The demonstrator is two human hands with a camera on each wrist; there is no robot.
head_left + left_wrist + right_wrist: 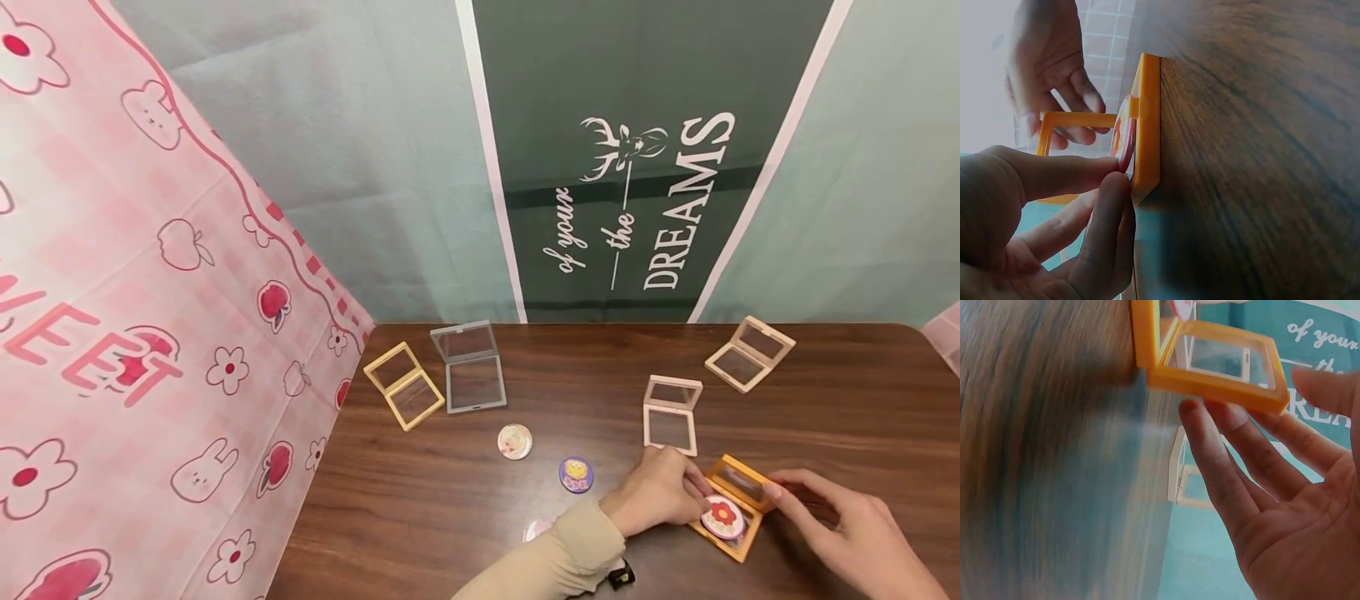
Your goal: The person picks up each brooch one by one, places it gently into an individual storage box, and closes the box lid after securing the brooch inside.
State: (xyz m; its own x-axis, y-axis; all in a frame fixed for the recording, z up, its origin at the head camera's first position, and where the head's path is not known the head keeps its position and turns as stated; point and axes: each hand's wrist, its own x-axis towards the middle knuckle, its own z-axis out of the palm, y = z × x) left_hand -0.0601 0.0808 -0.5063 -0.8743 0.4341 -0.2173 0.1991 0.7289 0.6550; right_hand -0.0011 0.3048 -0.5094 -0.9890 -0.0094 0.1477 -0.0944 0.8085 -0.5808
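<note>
My left hand (663, 492) pinches the rim of a round badge (723, 518) with a red flower on white, between thumb and fingertips. The badge sits tilted over the base of an orange display case (1147, 134), which lies unfolded on the table with its clear-windowed lid (1266, 397) raised. Around that lid is my right hand (847, 517), its fingers extended. In the right wrist view its fingers (1210, 434) lie just beneath the lid and the thumb stands beside the lid's edge; firm contact is hard to tell.
Unfolded cases in yellow (405, 387), grey (476, 383), pale pink (672, 408) and beige (750, 354) stand on the wooden table (390, 517). A cream badge (514, 442) and a purple badge (576, 474) lie left of the hands. My left sleeve partly covers another badge (536, 529).
</note>
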